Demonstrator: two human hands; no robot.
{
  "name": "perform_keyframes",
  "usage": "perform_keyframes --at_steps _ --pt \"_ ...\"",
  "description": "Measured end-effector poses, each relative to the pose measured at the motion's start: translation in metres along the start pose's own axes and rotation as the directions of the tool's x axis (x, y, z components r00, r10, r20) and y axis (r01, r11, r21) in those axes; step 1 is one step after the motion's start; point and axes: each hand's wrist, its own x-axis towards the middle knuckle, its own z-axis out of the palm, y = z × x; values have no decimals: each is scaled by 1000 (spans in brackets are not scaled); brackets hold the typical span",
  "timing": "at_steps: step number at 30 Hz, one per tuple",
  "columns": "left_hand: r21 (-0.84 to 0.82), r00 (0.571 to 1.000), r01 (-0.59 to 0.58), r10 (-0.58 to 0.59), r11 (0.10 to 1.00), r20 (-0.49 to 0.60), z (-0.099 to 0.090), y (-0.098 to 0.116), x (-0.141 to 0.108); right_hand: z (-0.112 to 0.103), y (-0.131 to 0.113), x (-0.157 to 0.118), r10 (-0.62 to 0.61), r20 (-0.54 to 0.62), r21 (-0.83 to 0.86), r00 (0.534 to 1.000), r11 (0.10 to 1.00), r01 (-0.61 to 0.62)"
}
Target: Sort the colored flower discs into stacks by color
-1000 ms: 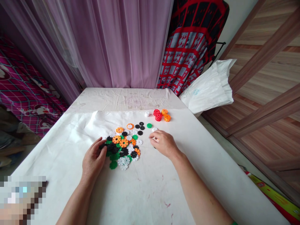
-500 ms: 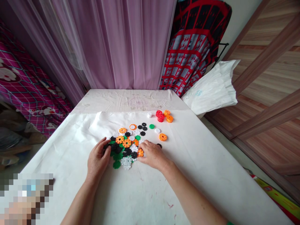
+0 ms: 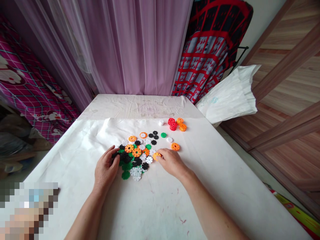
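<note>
Disc (image 3: 156,156), orange, pinched by right hand (image 3: 173,162) at right edge of mixed pile (image 3: 136,152) on counter (image 3: 145,210). Left hand (image 3: 106,167) curved at pile's left edge, thumb and fingers about black discs (image 3: 125,157); cannot tell whether gripping any. Red stacks (image 3: 173,125) and orange stacks (image 3: 183,127) farther back, right of pile.

Purple curtains (image 3: 147,46) behind the white-covered table (image 3: 140,213). Left of it, pink checked cloth (image 3: 27,76). Right of it, pale floor (image 3: 245,153) and brown wooden doors (image 3: 287,88). Past its far right corner, pale wall (image 3: 263,20).
</note>
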Motion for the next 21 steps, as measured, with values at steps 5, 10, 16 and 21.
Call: perform_keyframes --at_steps 5,10,16,21 --pt "-3 1000 -4 4 1000 1 0 -3 1 -26 63 12 293 -195 542 936 827 -145" --pt "20 1000 -22 22 1000 -9 2 -8 2 -33 102 15 522 -131 824 843 530 -200" --pt "31 1000 -1 1 1000 -10 2 -8 1 -23 95 17 467 -16 844 884 481 -239" --pt "26 999 38 -38 999 12 1 -7 2 -18 89 19 462 -12 822 887 510 -254"
